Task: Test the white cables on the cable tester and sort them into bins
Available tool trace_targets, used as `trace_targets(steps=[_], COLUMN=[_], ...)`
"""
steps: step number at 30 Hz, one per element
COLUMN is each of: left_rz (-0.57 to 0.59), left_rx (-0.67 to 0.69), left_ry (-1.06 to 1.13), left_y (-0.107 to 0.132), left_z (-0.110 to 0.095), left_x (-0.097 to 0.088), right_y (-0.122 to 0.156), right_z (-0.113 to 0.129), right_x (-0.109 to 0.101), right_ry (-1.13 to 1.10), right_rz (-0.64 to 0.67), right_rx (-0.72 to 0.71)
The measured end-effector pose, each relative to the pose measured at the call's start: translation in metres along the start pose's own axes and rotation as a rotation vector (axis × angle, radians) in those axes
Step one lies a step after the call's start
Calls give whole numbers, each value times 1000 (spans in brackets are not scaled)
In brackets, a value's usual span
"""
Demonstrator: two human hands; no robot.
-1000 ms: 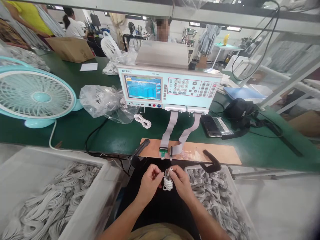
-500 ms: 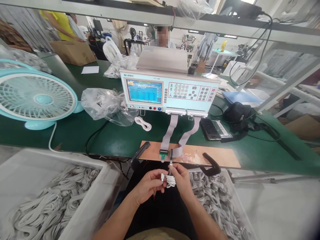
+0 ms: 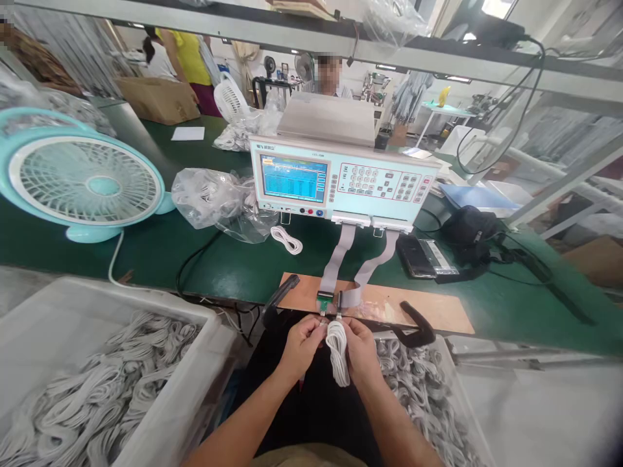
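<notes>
A coiled white cable (image 3: 337, 353) hangs between my two hands at the table's front edge. My left hand (image 3: 307, 340) is closed, pinching one cable end at the small green circuit board (image 3: 324, 303). My right hand (image 3: 360, 345) is closed on the cable's other end, just below the black connector (image 3: 340, 300) of a grey ribbon cable (image 3: 372, 263). Fingers hide how far either plug sits in. Both ribbon cables run up to the cable tester (image 3: 345, 175), whose blue screen (image 3: 294, 178) is lit.
White bins with bundled cables stand at left (image 3: 160, 389) and right (image 3: 457, 389). A black clamp (image 3: 281, 299) and another clamp (image 3: 416, 327) hold the wooden board (image 3: 384, 310). A turquoise fan (image 3: 92, 181), one loose cable coil (image 3: 286, 240) and a phone (image 3: 413, 256) are on the table.
My left hand has moved up and right, bringing its cable end to the green board. The coil now hangs lower and fully visible between my hands. The camera view has shifted slightly.
</notes>
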State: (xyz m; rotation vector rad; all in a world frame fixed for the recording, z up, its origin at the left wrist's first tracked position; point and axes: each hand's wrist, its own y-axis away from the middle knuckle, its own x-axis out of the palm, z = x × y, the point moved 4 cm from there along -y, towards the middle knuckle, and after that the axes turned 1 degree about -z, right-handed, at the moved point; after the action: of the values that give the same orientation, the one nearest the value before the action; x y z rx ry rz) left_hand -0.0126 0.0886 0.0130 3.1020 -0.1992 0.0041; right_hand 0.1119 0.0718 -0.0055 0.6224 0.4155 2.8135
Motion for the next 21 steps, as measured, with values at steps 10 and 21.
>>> trace_targets(steps=[10,21], left_rz=[-162,-192], left_rx=[-91,-222], left_ry=[100,151], left_y=[-3,-4], left_z=[10,20], left_x=[3,12], right_y=[1,1], right_z=[2,1], right_x=[0,-5], right_ry=[41,137], right_rz=[43,-3], right_rx=[-10,-55])
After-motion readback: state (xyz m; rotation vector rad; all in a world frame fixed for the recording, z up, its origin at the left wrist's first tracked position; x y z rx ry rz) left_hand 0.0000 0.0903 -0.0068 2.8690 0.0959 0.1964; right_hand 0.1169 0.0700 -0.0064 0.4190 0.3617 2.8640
